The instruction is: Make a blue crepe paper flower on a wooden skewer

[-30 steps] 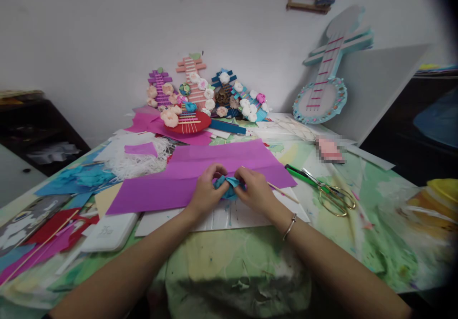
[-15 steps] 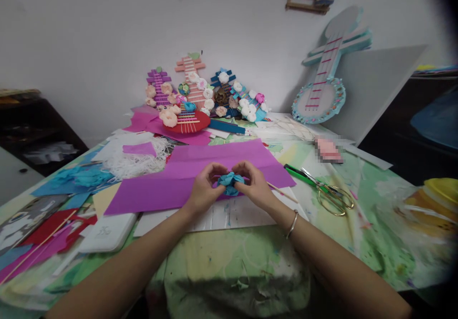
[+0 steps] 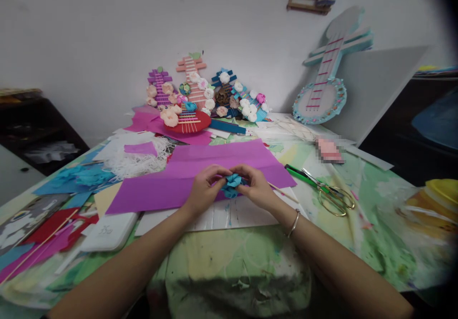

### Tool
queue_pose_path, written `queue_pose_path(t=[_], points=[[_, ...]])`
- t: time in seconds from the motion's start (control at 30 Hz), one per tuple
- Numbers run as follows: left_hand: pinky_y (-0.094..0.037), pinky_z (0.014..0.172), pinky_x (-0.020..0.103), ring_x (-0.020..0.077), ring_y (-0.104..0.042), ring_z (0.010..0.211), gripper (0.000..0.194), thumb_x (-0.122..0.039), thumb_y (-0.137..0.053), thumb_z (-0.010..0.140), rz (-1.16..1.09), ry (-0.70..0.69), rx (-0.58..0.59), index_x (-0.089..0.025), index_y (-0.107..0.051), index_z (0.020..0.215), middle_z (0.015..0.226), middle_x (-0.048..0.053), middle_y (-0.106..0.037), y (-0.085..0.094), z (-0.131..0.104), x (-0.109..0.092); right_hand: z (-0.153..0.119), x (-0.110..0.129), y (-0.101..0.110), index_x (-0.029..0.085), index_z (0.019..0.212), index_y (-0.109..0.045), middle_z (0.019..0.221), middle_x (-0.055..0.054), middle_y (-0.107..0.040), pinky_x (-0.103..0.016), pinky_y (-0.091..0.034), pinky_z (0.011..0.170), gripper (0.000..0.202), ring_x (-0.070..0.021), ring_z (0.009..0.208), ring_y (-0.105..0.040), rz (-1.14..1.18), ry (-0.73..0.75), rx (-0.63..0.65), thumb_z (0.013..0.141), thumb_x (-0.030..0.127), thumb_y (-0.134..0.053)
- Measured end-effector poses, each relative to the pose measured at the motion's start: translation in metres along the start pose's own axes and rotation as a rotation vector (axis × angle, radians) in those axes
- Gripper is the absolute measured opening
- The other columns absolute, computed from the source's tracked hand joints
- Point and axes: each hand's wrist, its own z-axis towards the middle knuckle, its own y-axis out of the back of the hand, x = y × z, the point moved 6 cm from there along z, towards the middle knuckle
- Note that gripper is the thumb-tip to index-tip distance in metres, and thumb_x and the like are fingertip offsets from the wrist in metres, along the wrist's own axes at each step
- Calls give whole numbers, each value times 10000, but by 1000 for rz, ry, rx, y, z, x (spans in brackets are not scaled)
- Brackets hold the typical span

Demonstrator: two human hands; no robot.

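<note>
A blue crepe-paper flower [image 3: 232, 184] is held between both hands, over the middle of the table. My left hand [image 3: 206, 187] grips its left side with thumb and fingers. On the opposite side my right hand [image 3: 255, 186] pinches its petals, and a bracelet [image 3: 294, 222] circles that wrist. Beneath the hands lie a large purple paper sheet [image 3: 150, 192] and a white board [image 3: 211, 217]. A thin stick [image 3: 284, 192] rests just right of my right hand.
Gold-handled scissors [image 3: 336, 198] and a green cutter [image 3: 304, 175] lie to the right, near a yellow-lidded container [image 3: 436, 199]. At left are a white box [image 3: 109, 233], blue paper [image 3: 80, 175] and white shredded paper [image 3: 132, 161]. Flower-decorated miniature instruments [image 3: 195, 87] lean at the back wall.
The fingers of both hands have closed in over the top of the blue flower, which looks tilted and narrower. The fingertips are nearer together. Everything on the table stays put.
</note>
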Motion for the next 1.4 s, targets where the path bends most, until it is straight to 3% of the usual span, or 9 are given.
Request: queue_pose_path(t=[0.23, 0.5, 0.7, 0.83, 1.0, 1.17, 1.3, 1.4], points=[[-475, 587, 219, 128, -577, 704, 120, -198, -584, 778, 80, 12, -4, -176, -666, 863, 832, 39, -611, 2, 1, -1, -3, -2, -4, 184, 1013, -552, 845, -30, -671, -260, -491, 604, 369, -146, 692, -614, 142, -125, 34, 652, 120, -592], [-468, 584, 213, 125, -577, 721, 175, -158, -558, 802, 269, -277, 27, -192, -698, 901, 842, 54, -597, 2, -1, -19, -3, 4, -4, 166, 997, -562, 795, -25, -664, -245, -486, 594, 357, -131, 668, -604, 153, -111, 48, 644, 123, -593], [-468, 544, 212, 125, -586, 637, 100, -199, -583, 786, 322, -195, -84, -153, -669, 806, 732, 43, -643, 7, -1, -15, -3, 3, -3, 173, 990, -567, 863, -32, -664, -251, -494, 620, 368, -140, 709, -614, 77, -124, 8, 628, 111, -585], [-468, 550, 225, 123, -574, 601, 97, -202, -590, 777, 340, -209, -115, -138, -655, 747, 682, 38, -632, 8, -2, -18, -3, 2, -4, 168, 963, -574, 869, -36, -665, -263, -501, 661, 334, -155, 765, -623, 41, -108, 5, 635, 112, -585], [-471, 580, 236, 128, -570, 641, 90, -216, -594, 774, 266, -249, -35, -144, -648, 779, 710, 39, -625, 4, -3, -26, -2, 1, -2, 163, 970, -580, 921, -56, -669, -297, -501, 714, 309, -183, 835, -629, 25, -96, -3, 661, 155, -601], [-504, 682, 271, 170, -604, 804, 240, -257, -683, 696, 87, -42, 41, -156, -623, 905, 863, 59, -635, 0, -1, -12, -1, 0, 1, 170, 919, -584, 886, -49, -677, -303, -500, 687, 267, -189, 808, -630, 52, -103, -38, 656, 193, -629], [-503, 643, 252, 155, -615, 746, 236, -274, -695, 683, -160, 171, 24, -152, -613, 868, 791, 37, -643, 0, 1, 10, -3, 3, 0, 176, 944, -578, 856, -34, -665, -276, -498, 651, 301, -160, 747, -622, 136, -112, -17, 648, 179, -634], [-490, 606, 228, 132, -609, 681, 214, -269, -719, 659, -252, 230, -18, -142, -620, 800, 730, 23, -642, 2, 2, 20, -4, 6, -1, 175, 970, -583, 861, -35, -656, -267, -495, 643, 319, -155, 744, -616, 178, -106, 26, 654, 173, -618]])
